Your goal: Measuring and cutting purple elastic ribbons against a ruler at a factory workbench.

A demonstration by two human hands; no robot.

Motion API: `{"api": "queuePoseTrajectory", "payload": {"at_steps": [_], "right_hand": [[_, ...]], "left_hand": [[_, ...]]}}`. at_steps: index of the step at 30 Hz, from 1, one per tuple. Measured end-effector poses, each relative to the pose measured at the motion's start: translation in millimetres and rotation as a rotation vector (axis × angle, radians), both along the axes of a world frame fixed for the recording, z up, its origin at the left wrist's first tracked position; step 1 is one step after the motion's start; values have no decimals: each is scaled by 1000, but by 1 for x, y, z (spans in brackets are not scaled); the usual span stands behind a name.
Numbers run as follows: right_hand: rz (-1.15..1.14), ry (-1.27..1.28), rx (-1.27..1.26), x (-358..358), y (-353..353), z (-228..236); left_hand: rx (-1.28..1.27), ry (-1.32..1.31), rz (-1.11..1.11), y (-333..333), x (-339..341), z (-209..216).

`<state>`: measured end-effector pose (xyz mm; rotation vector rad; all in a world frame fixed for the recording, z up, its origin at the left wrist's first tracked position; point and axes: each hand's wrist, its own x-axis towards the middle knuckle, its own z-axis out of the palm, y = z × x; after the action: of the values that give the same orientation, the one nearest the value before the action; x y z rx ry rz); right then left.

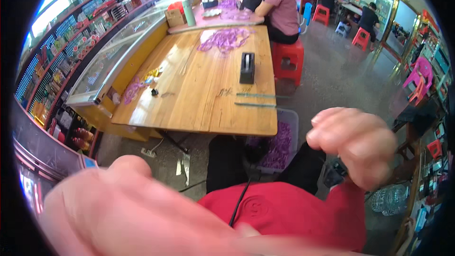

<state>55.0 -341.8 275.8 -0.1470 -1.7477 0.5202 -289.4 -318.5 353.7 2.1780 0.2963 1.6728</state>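
Note:
My left hand is raised close to the camera at the lower left, large and smeared, so its fingers cannot be read. My right hand is up on the right, its fingers curled in and slightly blurred; whatever the palm may hold is hidden. Neither hand touches the wooden table in front of me. On the table lie a heap of purple ribbons, a black tape dispenser and two thin greenish strips near the right edge. Beneath that edge, a clear plastic tub holds purple pieces.
A smaller purple bunch and a small black object lie at the table's left. Beyond, a person sits on a red stool. A glass display case and stocked shelves line the left side. More people sit farther back.

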Motion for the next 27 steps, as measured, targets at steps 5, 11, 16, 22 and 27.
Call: {"api": "queuePoseTrajectory", "payload": {"at_steps": [5,11,16,22,27], "right_hand": [[90,17,-10,77,-14,1],[166,-14,66,34,-18,-5],[218,-43,139,27,-58,-3],[317,-77,314,-1,-59,28],[596,-178,381,20,-47,22]], "left_hand": [[-100,1,-140,4,46,-14],[-139,-46,-360,-21,42,-31],[-155,-80,-557,-44,31,-41],[410,-62,-861,-21,50,-43],[482,-432,-1224,-19,64,-62]]}}
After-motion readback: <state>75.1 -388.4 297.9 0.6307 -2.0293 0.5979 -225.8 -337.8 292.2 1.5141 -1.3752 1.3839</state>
